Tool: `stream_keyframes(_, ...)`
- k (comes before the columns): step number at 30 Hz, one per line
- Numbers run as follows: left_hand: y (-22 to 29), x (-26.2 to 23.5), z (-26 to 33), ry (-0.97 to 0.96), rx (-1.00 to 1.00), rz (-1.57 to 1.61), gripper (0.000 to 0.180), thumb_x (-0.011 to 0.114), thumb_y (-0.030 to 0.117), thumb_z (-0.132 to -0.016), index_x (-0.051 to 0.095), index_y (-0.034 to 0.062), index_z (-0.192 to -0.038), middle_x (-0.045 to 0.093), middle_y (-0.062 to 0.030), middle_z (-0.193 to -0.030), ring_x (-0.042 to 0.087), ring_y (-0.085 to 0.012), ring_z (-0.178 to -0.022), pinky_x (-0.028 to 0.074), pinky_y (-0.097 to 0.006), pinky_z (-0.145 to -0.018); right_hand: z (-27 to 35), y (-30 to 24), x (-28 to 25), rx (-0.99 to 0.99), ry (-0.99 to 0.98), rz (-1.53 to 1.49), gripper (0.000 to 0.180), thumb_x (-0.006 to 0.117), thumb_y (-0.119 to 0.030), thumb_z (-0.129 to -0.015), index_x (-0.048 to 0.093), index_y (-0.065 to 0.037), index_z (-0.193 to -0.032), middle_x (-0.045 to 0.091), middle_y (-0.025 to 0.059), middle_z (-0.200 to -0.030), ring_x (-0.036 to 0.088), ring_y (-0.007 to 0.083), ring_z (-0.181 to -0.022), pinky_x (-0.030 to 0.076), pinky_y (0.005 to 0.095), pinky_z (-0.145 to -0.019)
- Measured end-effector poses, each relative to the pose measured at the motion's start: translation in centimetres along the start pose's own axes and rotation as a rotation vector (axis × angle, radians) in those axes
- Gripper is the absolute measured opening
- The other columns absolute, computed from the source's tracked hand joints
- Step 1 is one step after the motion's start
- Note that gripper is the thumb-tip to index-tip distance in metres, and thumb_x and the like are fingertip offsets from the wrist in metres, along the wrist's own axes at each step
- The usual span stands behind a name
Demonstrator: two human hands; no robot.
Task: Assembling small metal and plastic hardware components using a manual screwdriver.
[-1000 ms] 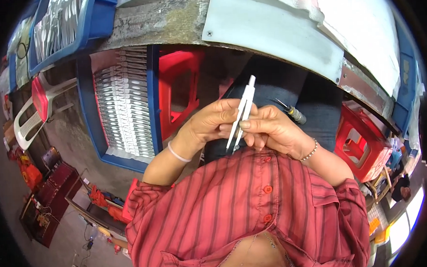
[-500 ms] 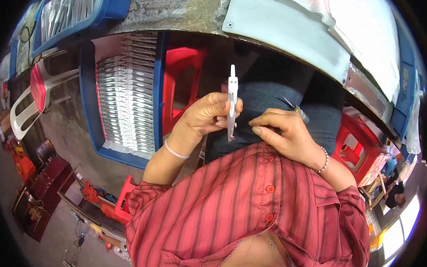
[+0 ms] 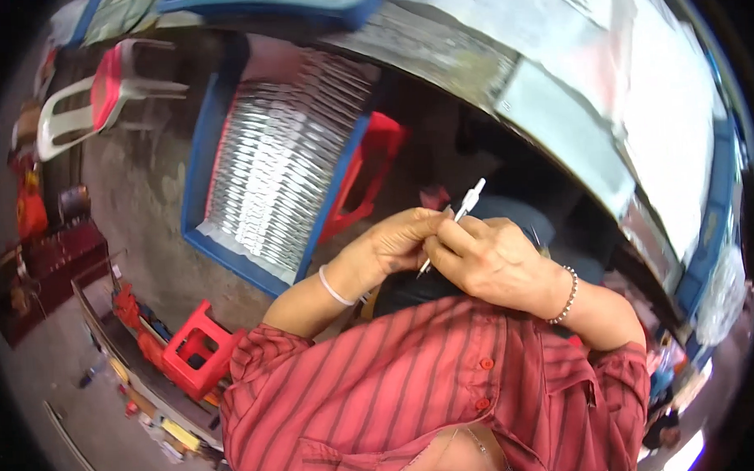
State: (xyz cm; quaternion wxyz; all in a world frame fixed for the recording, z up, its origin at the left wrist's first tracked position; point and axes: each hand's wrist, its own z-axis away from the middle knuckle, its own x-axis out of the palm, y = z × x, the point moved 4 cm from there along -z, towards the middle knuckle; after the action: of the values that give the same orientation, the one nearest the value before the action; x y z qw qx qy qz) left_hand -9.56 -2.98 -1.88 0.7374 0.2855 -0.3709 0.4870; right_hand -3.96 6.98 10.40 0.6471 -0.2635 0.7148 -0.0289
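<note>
A slim white and silver drawing compass, its legs together, is held in front of my shirt at a slant, knob end up. My left hand is closed around it from the left, fingertips partly hidden. My right hand covers the middle of the compass, with its thumb and fingers pressed against it. Only the knob end and a thin lower tip show past my fingers. A thin pointed tool like a small screwdriver sticks out behind my right hand, where its handle is mostly hidden.
A blue crate holds rows of silver and white compasses at my left, beside a red stool. The worktable edge runs across the front. A white chair and another red stool stand farther left.
My right hand has come left and up onto the compass, which has tilted from upright to a slant. The whole view has turned, so the crate appears farther right.
</note>
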Motion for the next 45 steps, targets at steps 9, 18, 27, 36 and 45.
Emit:
stream_keyframes(9,4.4,-2.0,9.5,0.553,0.669,-0.487,0.026,0.055,0.025,-0.094,0.065,0.0013,-0.097,0.055,-0.0014,-0.073,0.052,-0.0104,-0.063,0.040,-0.021,-0.055,-15.2,5.1,0.6,0.147,0.274,-0.615,0.025,0.063,-0.007,-0.082,0.053,-0.001,-0.104,0.059,0.0158,-0.081,0.060,0.0290,-0.064,0.048,0.0345,-0.056)
stream_keyframes(18,5.3,-3.5,13.6,1.222,1.329,-1.370,0.039,0.068,0.007,-0.078,0.056,-0.0004,-0.115,0.050,-0.0153,-0.101,0.055,-0.0318,-0.090,0.047,-0.037,-0.076,-32.2,15.1,13.5,0.252,0.148,-0.392,0.023,0.064,-0.013,-0.082,0.056,-0.004,-0.101,0.065,0.0135,-0.082,0.064,0.0253,-0.080,0.049,0.0369,-0.069)
stream_keyframes(27,5.6,-5.5,13.2,1.219,1.275,-1.325,0.044,0.071,0.011,-0.076,0.056,0.0023,-0.117,0.049,-0.0157,-0.106,0.055,-0.0327,-0.091,0.047,-0.038,-0.078,-35.8,17.7,17.8,0.206,0.032,-0.499,0.019,0.063,-0.013,-0.079,0.068,-0.004,-0.094,0.067,0.0176,-0.093,0.065,0.0321,-0.088,0.049,0.0382,-0.081)
stream_keyframes(36,5.8,-5.4,13.1,1.168,1.304,-1.308,0.043,0.071,0.008,-0.075,0.056,0.0005,-0.115,0.049,-0.0155,-0.102,0.054,-0.0305,-0.086,0.047,-0.037,-0.072,-34.6,18.6,18.0,0.195,0.115,-0.642,0.016,0.064,-0.008,-0.078,0.069,-0.004,-0.093,0.068,0.0171,-0.084,0.067,0.0246,-0.082,0.050,0.0338,-0.076)
stream_keyframes(45,5.7,-5.1,13.3,1.177,1.299,-1.344,0.039,0.069,0.006,-0.076,0.057,0.0000,-0.113,0.050,-0.0153,-0.101,0.055,-0.0309,-0.085,0.047,-0.036,-0.072,-34.1,16.7,16.4,0.214,0.061,-0.297,0.019,0.066,-0.008,-0.074,0.066,0.002,-0.091,0.067,0.0173,-0.083,0.066,0.0279,-0.078,0.051,0.0335,-0.075)
